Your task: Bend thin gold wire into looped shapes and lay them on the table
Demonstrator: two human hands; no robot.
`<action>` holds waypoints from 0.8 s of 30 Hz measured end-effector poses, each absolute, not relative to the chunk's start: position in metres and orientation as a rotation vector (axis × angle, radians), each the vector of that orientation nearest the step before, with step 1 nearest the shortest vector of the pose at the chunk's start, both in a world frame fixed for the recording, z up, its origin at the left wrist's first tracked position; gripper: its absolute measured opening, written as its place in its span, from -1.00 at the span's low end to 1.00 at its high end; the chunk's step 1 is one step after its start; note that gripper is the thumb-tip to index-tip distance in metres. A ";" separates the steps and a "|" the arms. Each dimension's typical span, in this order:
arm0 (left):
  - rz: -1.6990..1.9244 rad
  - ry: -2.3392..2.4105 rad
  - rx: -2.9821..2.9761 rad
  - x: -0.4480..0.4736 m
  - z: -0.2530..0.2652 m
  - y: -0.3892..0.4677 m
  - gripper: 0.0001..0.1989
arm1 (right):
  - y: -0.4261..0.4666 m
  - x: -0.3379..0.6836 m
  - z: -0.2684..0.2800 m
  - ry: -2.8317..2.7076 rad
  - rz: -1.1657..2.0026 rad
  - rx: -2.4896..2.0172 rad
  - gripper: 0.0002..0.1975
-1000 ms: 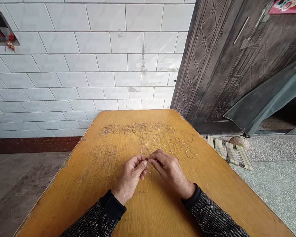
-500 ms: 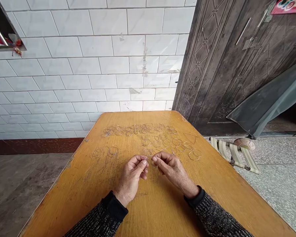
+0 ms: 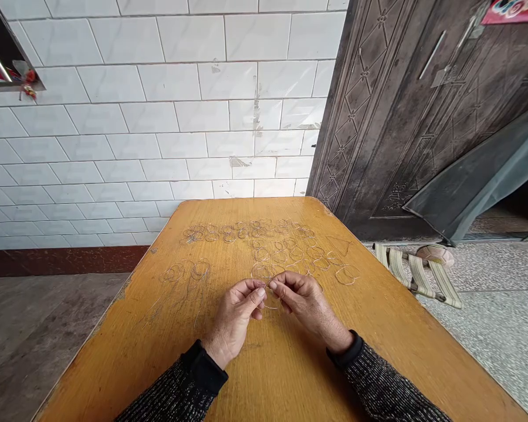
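Over the middle of the wooden table (image 3: 281, 375), my left hand (image 3: 237, 310) pinches a thin wire (image 3: 270, 307) between thumb and forefinger. My right hand (image 3: 305, 302) is closed in a pinch on the same wire, its fingertips almost meeting those of the left. Part of the wire curves below the fingertips; its ends are hidden by the fingers. Just beyond my hands lie several looped wires (image 3: 296, 254). More wire loops (image 3: 242, 232) form a row farther back. Left of my left hand rest loops with long loose strands (image 3: 200, 269).
A white tiled wall (image 3: 180, 123) stands behind the table. To the right are a dark carved door (image 3: 378, 117) and a grey-green curtain (image 3: 488, 176). A striped strap seat (image 3: 418, 274) and a round pale object (image 3: 435, 254) sit beside the table on the right.
My fingertips have shifted slightly, and the wire's curve now shows more clearly below them. Both hands keep their pinch. The view has moved very little.
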State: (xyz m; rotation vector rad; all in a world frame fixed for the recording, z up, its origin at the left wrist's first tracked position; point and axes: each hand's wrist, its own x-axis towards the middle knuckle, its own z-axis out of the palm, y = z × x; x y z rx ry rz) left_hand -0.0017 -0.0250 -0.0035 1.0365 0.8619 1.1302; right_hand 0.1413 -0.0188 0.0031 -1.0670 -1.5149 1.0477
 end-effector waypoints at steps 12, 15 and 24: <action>0.972 1.045 1.379 -0.001 0.000 -0.027 -0.81 | -0.017 0.154 0.009 -1.586 0.681 -1.118 -0.74; 0.881 1.042 1.472 -0.001 -0.002 -0.027 -0.80 | -0.019 0.157 0.011 -1.827 0.430 -1.121 -0.82; 0.885 1.004 1.647 -0.001 -0.006 -0.025 -0.80 | -0.024 0.164 0.017 -2.141 0.196 -1.080 -0.80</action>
